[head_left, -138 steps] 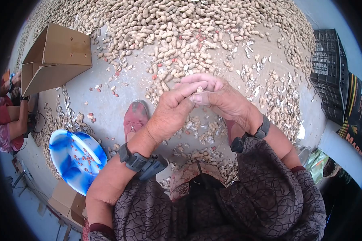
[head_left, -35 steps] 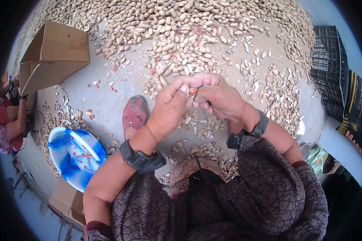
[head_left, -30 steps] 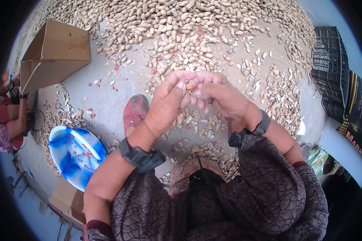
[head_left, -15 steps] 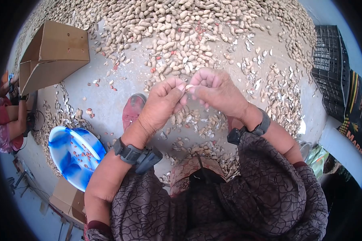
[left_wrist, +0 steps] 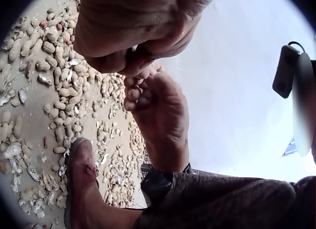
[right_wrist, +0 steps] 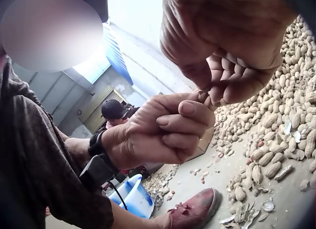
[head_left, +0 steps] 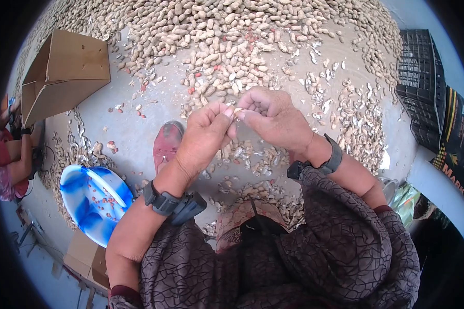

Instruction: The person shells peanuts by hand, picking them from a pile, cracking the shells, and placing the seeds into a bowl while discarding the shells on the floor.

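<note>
In the head view the left hand (head_left: 203, 131) and the right hand (head_left: 276, 118) meet fingertip to fingertip above the floor. Between them is a small pale peanut shell (head_left: 237, 110), pinched by thumb and fingers on both sides. The left wrist view shows the left hand (left_wrist: 136, 27) close up and the right hand (left_wrist: 160, 110) beyond it; fingers hide the shell there. Curled left fingers (right_wrist: 185, 123) touch the right fingertips in the right wrist view. Whether a kernel is inside the shell, I cannot tell. Beyond the hands spreads a large heap of unshelled peanuts (head_left: 227, 26).
A blue and white basin (head_left: 77, 198) with red kernels stands at left, below an open cardboard box (head_left: 82, 56). Empty shells (head_left: 358, 116) litter the floor around the red shoe (head_left: 167, 147). A black crate (head_left: 420, 77) stands at right. Another person (head_left: 18, 159) sits at far left.
The hands were cupped together, and a red kernel showed between them about a second ago. Since then they have drawn slightly apart, fingertips pinching the pale shell, with no kernel showing.
</note>
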`<state>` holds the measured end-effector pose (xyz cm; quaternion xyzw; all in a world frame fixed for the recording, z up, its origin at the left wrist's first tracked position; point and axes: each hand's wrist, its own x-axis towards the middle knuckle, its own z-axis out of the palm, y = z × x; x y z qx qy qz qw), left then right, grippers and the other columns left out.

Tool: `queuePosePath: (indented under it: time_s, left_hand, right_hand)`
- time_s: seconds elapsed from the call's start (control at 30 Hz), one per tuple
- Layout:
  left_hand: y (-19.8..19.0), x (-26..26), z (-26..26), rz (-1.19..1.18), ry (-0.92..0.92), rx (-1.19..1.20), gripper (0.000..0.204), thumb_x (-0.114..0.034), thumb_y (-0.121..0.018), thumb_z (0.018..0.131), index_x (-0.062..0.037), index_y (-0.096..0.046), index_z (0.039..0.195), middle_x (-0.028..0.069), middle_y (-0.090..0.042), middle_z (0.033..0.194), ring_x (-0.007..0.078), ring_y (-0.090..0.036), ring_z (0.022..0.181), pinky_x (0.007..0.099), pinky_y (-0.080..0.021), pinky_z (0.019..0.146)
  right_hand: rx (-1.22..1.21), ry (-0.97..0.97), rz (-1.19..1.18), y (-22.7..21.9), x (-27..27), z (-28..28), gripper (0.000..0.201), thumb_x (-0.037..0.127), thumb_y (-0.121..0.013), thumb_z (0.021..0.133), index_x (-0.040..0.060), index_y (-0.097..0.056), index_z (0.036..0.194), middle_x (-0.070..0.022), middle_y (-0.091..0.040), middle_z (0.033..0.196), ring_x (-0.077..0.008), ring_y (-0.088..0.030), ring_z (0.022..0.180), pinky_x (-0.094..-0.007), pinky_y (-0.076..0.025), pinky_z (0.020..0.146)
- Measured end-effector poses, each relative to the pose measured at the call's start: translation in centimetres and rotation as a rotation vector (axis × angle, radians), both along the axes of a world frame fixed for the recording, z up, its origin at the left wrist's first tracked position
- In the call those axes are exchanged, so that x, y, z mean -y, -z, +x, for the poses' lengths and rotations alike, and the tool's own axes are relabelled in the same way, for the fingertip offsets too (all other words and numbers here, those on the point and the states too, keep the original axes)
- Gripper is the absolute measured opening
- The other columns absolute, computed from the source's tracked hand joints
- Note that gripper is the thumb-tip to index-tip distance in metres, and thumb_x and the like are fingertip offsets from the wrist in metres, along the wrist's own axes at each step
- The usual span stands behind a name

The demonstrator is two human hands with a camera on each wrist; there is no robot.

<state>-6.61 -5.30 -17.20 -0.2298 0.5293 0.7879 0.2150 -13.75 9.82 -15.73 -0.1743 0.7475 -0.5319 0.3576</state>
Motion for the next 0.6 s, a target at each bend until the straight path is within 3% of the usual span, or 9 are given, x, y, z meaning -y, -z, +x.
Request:
queuePosePath:
  time_s: [0.13, 0.3, 0.43, 0.5, 0.53, 0.6]
  left_hand:
    - [-0.7, -0.3, 0.1, -0.182, 0.075, -0.048, 0.014, -0.018, -0.047, 0.089, -0.0062, -0.052, 0.081, -0.0018, -0.051, 0.061, 0.0015, -0.036, 0.047, 0.0157, -0.026, 0.041]
    - [-1.2, -0.7, 0.3, -0.359, 0.209, -0.147, 0.012, -0.015, -0.049, 0.087, -0.0048, -0.052, 0.081, -0.0019, -0.051, 0.06, 0.0018, -0.039, 0.049, 0.0165, -0.031, 0.044]
    - [-0.6, -1.1, 0.4, -0.406, 0.188, -0.202, 0.015, -0.011, -0.048, 0.085, -0.0028, -0.052, 0.073, -0.0015, -0.051, 0.057, 0.0019, -0.04, 0.049, 0.019, -0.032, 0.042]
    - [-1.1, -0.7, -0.1, -0.123, 0.041, 0.059, 0.016, -0.011, -0.047, 0.085, -0.0032, -0.052, 0.073, -0.0003, -0.051, 0.057, 0.0038, -0.042, 0.047, 0.0191, -0.031, 0.041]
    - [-0.4, -0.1, -0.2, -0.129, 0.035, 0.062, 0.016, -0.011, -0.047, 0.085, -0.0032, -0.052, 0.073, -0.0003, -0.051, 0.057, 0.0038, -0.042, 0.047, 0.0191, -0.031, 0.041]
    - [0.7, 1.4, -0.4, 0.139, -0.058, 0.12, 0.015, -0.014, -0.044, 0.087, -0.0025, -0.052, 0.081, 0.003, -0.054, 0.064, 0.007, -0.042, 0.047, 0.0189, -0.033, 0.044]
  right_hand:
    - [-0.026, -0.018, 0.032, 0.2, -0.3, -0.4, 0.009, 0.01, -0.058, 0.076, 0.002, -0.058, 0.081, 0.0014, -0.053, 0.064, -0.0023, -0.045, 0.058, -0.0175, -0.038, 0.051]
    - [0.24, -0.076, 0.008, 0.4, -0.6, -0.9, 0.009, 0.008, -0.054, 0.075, 0.0008, -0.056, 0.079, 0.0002, -0.053, 0.063, -0.0047, -0.048, 0.055, -0.0203, -0.039, 0.048]
    - [-0.011, -0.163, 0.073, 1.4, -0.4, -0.4, 0.008, 0.007, -0.052, 0.075, 0.0002, -0.055, 0.08, -0.0017, -0.053, 0.063, -0.0054, -0.051, 0.053, -0.0199, -0.04, 0.046]
    - [0.039, -0.011, 0.129, 1.0, -0.4, -0.4, 0.009, 0.004, -0.051, 0.076, -0.0001, -0.054, 0.083, -0.0028, -0.055, 0.063, -0.0069, -0.052, 0.053, -0.0207, -0.042, 0.047]
    - [0.042, -0.018, 0.124, 1.0, -0.5, -0.4, 0.009, 0.004, -0.051, 0.076, -0.0001, -0.054, 0.083, -0.0028, -0.055, 0.063, -0.0069, -0.052, 0.053, -0.0207, -0.042, 0.047]
    - [-0.046, 0.153, 0.018, 0.9, -0.5, -0.5, 0.013, 0.002, -0.051, 0.076, 0.0, -0.054, 0.088, -0.004, -0.056, 0.065, -0.0082, -0.053, 0.054, -0.0235, -0.044, 0.049]
